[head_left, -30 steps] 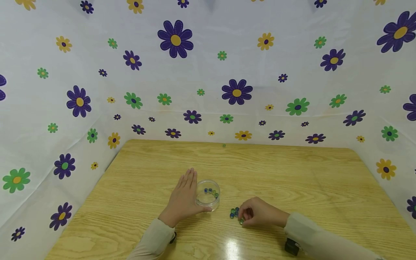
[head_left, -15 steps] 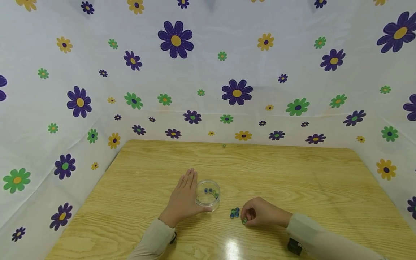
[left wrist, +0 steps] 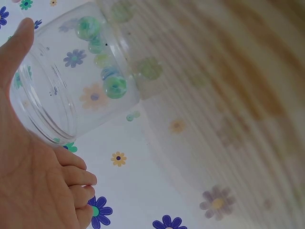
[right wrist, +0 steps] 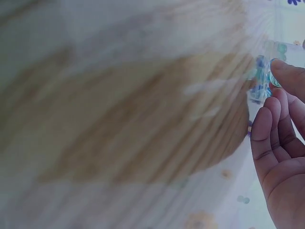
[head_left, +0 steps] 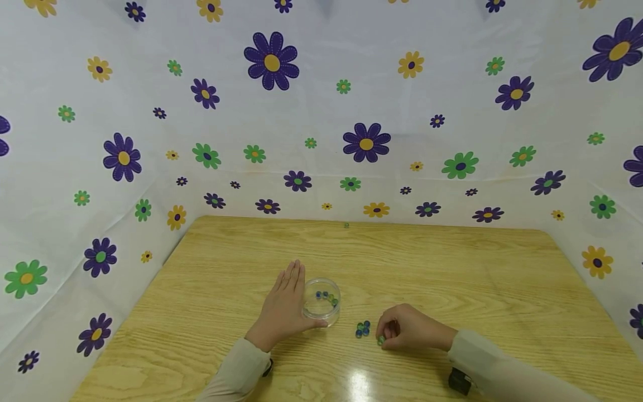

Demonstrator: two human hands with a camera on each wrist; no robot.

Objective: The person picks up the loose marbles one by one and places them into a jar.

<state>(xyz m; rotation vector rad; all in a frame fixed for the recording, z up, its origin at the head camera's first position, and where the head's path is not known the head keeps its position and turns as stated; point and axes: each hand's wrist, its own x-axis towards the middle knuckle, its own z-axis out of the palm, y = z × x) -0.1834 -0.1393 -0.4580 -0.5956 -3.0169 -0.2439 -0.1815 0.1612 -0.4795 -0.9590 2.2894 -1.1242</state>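
Note:
A round clear plastic jar [head_left: 321, 321] stands on the table with several blue and green marbles [left wrist: 115, 87] inside. My left hand [head_left: 281, 312] rests against its left side, fingers straight, the thumb along the jar's near side. To the right of the jar, my right hand [head_left: 414, 328] pinches a green marble [head_left: 380, 340] between thumb and fingertip, low over the table. In the right wrist view the thumb partly covers that marble [right wrist: 275, 79]. Just left of these fingertips lies a small cluster of blue and green marbles [head_left: 363, 329].
One lone green marble [head_left: 346, 225] lies at the far edge of the wooden table [head_left: 452, 268]. A white cloth [head_left: 311, 111] printed with flowers stands behind the table and along both sides.
My right hand has drawn a green marble slightly right, away from the cluster, and pinches it now. The left hand and the jar have stayed in place.

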